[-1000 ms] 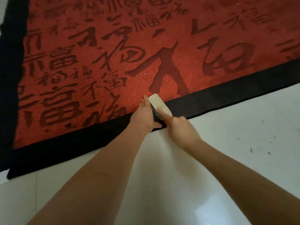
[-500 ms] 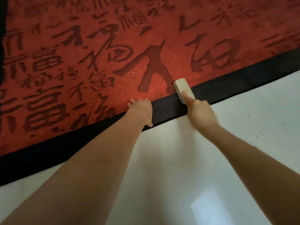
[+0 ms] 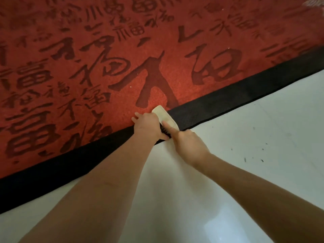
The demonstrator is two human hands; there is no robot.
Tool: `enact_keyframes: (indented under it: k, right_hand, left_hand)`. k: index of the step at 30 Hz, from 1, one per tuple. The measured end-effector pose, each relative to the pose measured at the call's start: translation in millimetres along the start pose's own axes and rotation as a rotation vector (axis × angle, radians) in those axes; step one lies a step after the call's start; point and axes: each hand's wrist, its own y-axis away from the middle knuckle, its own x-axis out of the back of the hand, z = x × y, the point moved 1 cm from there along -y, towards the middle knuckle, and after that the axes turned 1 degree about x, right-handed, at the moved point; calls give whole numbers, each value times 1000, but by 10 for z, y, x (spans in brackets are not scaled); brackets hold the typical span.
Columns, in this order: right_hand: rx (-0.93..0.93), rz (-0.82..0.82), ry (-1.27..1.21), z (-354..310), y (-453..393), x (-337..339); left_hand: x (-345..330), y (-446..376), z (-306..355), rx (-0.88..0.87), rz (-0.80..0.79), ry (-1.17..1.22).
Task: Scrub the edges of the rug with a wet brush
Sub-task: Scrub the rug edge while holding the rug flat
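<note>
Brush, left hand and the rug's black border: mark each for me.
brush (image 3: 165, 116), head view, on its pale back.
left hand (image 3: 148, 128), head view, on the back of the hand.
black border (image 3: 245, 92), head view, mid-strip, right of the hands.

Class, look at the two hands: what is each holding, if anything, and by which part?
The right hand holds the brush by its near end, forefinger along its back. The left hand holds nothing; it rests on the rug border.

The right hand (image 3: 188, 146) is gripping a cream brush (image 3: 165, 118), forefinger lying along its back, bristles meeting the rug's black border (image 3: 236, 97). Just beside it, the left hand (image 3: 149, 127) is pressing the rug (image 3: 105, 67) against the white floor (image 3: 245, 146).
</note>
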Motion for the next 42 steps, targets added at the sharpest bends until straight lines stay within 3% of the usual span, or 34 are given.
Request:
enact_keyframes:
  k: [2,5,7,9,12,15,17,20,23,25,28,30,33,34,36,38,40,42]
  right_hand:
    - [69,14,84,230,-32,130]
    - [-227,111,40,624,-165,404]
    - [-310,200,-93,447,-175,333]
    - [-208,150,-146,151,-130,160]
    - [7,88,37,250,-103,142]
    - [-241,172,71,851,-264,481]
    - [-401,229,4,908,-279,544]
    - [-297,181,-82,565,-234,310]
    - [-122,137,-1,719,-170,337]
    - [-232,175,75,1164,-187,583]
    - [-558,320,-50,1589,-158,843]
    - [-472,296,-118,1429,-171,773]
    - [-173,172,11,1321,-171,627]
    - [-158,176,64,1428,-161,666]
    - [-317,227,113,1764,-224,830]
    - [-490,313,-23,1769,-305,891]
    - [-474,337,-111,1471,-373,792]
    - [-328,292,-46,1312,-347,628]
  left_hand:
    - [-4,2,21,9,9,-19]
    - [-3,34,29,4,29,-60]
    - [12,31,67,8,-12,-54]
    - [33,3,121,-3,-61,-46]
    - [56,-38,172,-88,-62,-140]
    - [124,-37,269,-94,-98,-274]
    - [128,-130,391,-19,-142,-299]
    - [94,-218,694,84,-157,-269]
    - [-22,-293,1103,-130,-47,-78]
    - [-70,-328,1237,-209,-20,-81]
    - [-73,-455,1302,-166,7,-78]
    - [-41,-515,1357,-147,52,-92]
    - [11,-549,1467,-194,130,-156]
    - [11,-564,1501,-281,127,-167]
    - [10,-538,1525,-449,93,-231]
    - [21,-548,1525,-461,70,-285]
    - [37,-521,1539,-457,73,-309]
    - [57,-505,1562,-472,72,-325]
